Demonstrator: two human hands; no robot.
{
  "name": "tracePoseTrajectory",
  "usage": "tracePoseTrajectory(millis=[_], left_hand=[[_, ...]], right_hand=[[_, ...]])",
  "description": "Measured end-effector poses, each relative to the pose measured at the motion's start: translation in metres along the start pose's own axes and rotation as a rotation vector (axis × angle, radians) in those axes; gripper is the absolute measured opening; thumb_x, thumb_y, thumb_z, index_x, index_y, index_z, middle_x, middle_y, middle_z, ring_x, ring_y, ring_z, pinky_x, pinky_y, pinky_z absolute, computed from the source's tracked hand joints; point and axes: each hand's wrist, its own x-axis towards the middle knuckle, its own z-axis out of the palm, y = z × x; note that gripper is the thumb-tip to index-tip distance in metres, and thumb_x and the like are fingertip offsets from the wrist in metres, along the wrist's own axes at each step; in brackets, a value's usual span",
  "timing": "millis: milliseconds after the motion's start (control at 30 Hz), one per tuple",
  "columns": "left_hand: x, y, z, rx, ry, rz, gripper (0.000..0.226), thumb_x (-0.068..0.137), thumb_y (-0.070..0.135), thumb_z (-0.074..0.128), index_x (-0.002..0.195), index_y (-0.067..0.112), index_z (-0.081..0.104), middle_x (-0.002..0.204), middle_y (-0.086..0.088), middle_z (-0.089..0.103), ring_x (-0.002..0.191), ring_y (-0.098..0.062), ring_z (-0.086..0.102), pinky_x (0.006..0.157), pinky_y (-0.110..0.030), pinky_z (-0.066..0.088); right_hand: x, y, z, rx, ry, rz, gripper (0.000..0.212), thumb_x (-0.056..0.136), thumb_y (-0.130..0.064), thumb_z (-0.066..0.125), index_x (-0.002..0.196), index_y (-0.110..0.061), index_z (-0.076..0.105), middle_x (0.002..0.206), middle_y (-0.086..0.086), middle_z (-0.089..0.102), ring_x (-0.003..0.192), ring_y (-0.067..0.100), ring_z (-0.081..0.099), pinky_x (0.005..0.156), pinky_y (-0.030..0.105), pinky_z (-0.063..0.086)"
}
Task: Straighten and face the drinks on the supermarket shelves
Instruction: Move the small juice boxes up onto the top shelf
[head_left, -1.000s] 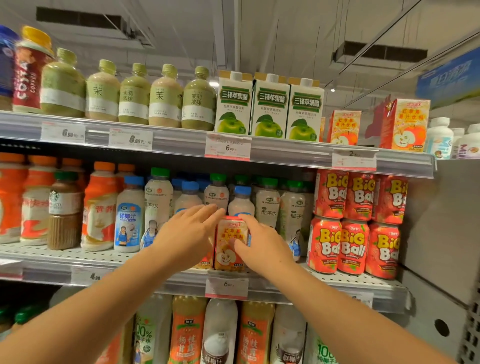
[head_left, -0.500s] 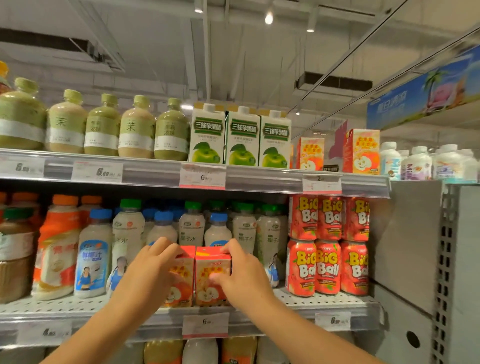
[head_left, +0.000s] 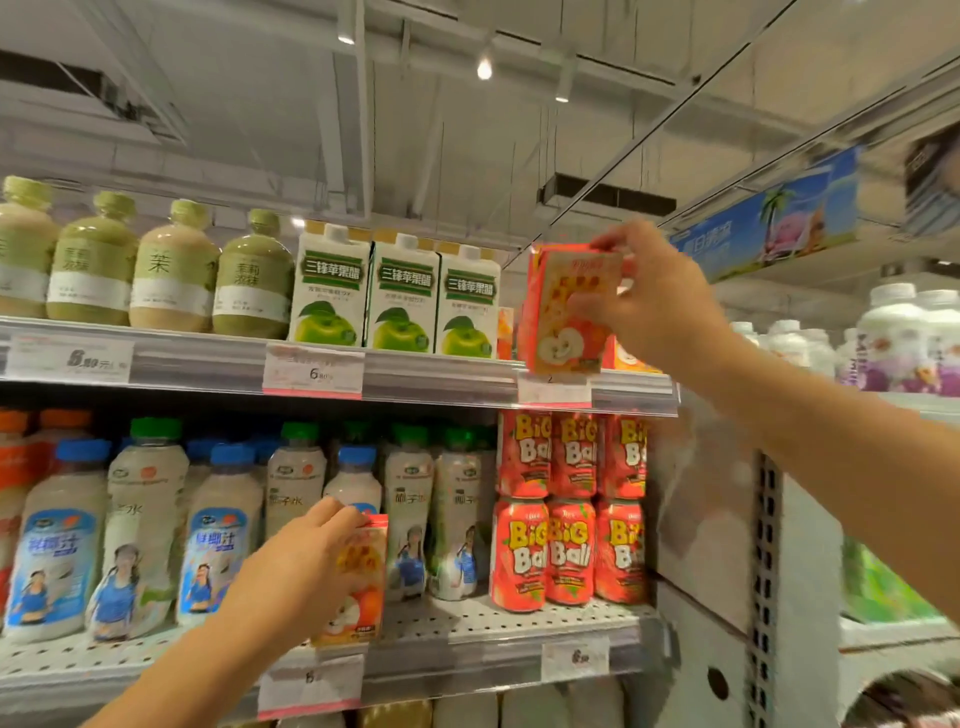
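1. Head view, upper shelf (head_left: 441, 371): I see my right hand (head_left: 657, 301) raised at the shelf's right end, fingers and thumb clamped around an orange apple-print juice carton (head_left: 563, 317); the carton stands about upright, its base at the shelf's front edge, just right of three green-apple cartons (head_left: 400, 296) (round green bottles (head_left: 171, 270) stand further left).
2. Head view, lower shelf (head_left: 493, 621): my left hand (head_left: 296, 577) grips a second juice carton (head_left: 361, 582) of the same print, standing on the perforated shelf in front of white coconut-drink bottles (head_left: 145, 519); red Big Ball cans (head_left: 569, 509), stacked two high, stand to the right.
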Motion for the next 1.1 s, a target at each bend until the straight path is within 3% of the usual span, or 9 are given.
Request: tracePoseTrajectory(millis=[200,333,467,567,700,800,833,933,1100], left_hand=[[-0.004,0.011,0.003,0.108,-0.039,-0.034,0.052,0.082,0.035,0.070,0.120,0.032,0.035,0.113,0.015,0.035,0.079,-0.011,0.053,0.061,-0.026,0.048],[-0.003,0.012,0.006,0.119,-0.031,-0.064,0.051,0.083,0.034,0.070,0.119,0.031,0.034,0.113,0.014,0.034,0.073,-0.010,0.050,0.057,-0.023,0.045],[-0.002,0.010,0.010,0.083,-0.033,-0.079,0.047,0.083,0.032,0.069,0.116,0.033,0.035,0.107,0.018,0.030,0.066,-0.006,0.050,0.048,-0.018,0.035],[-0.002,0.008,0.011,0.058,-0.025,-0.080,0.047,0.083,0.031,0.069,0.116,0.034,0.036,0.108,0.019,0.029,0.065,-0.004,0.050,0.049,-0.016,0.037],[-0.001,0.007,0.012,0.030,-0.026,-0.072,0.050,0.083,0.033,0.070,0.117,0.035,0.035,0.106,0.021,0.026,0.068,-0.004,0.051,0.051,-0.016,0.040],[-0.001,0.006,0.012,0.032,-0.034,-0.077,0.046,0.082,0.034,0.070,0.111,0.036,0.034,0.104,0.020,0.026,0.067,-0.004,0.051,0.050,-0.016,0.040],[0.000,0.006,0.012,0.035,-0.038,-0.073,0.045,0.082,0.033,0.071,0.109,0.035,0.035,0.103,0.019,0.027,0.066,-0.004,0.051,0.050,-0.017,0.040],[0.001,0.005,0.011,0.036,-0.049,-0.065,0.043,0.082,0.030,0.072,0.103,0.035,0.035,0.099,0.017,0.027,0.062,-0.003,0.050,0.046,-0.016,0.034],[0.000,0.007,0.009,0.045,-0.053,-0.065,0.043,0.083,0.032,0.070,0.110,0.035,0.037,0.101,0.018,0.026,0.062,-0.003,0.049,0.046,-0.016,0.033]], right_hand=[[0.062,0.034,0.014,-0.086,0.014,0.185,0.042,0.088,-0.021,0.070,0.122,-0.023,0.047,0.119,0.004,0.060,0.093,0.018,0.060,0.058,0.024,0.051],[0.073,0.053,0.046,-0.048,-0.050,0.258,0.041,0.088,-0.020,0.070,0.123,-0.021,0.048,0.120,0.006,0.060,0.093,0.019,0.061,0.067,0.031,0.057],[0.081,0.067,0.064,-0.126,-0.096,0.269,0.043,0.091,-0.026,0.066,0.129,-0.022,0.047,0.116,0.004,0.063,0.086,0.018,0.060,0.063,0.030,0.053],[0.084,0.071,0.069,-0.181,-0.125,0.279,0.045,0.093,-0.023,0.064,0.133,-0.020,0.044,0.120,0.009,0.062,0.096,0.024,0.063,0.074,0.037,0.057],[0.085,0.068,0.074,-0.239,-0.149,0.234,0.055,0.091,-0.018,0.062,0.141,-0.019,0.039,0.130,0.011,0.055,0.098,0.024,0.056,0.064,0.031,0.051],[0.080,0.062,0.081,-0.413,-0.144,0.078,0.073,0.085,-0.037,0.066,0.147,-0.022,0.033,0.153,0.012,0.029,0.136,0.036,0.032,0.104,0.047,0.039],[0.076,0.060,0.083,-0.494,-0.130,0.002,0.075,0.084,-0.043,0.067,0.147,-0.022,0.033,0.154,0.011,0.028,0.139,0.035,0.027,0.108,0.049,0.033],[0.071,0.059,0.090,-0.640,-0.072,-0.138,0.070,0.084,-0.041,0.066,0.143,-0.017,0.037,0.143,0.008,0.045,0.132,0.030,0.037,0.105,0.045,0.034],[0.073,0.068,0.086,-0.773,-0.037,-0.138,0.065,0.083,-0.046,0.066,0.137,-0.018,0.044,0.135,0.006,0.053,0.127,0.029,0.044,0.106,0.046,0.027]])
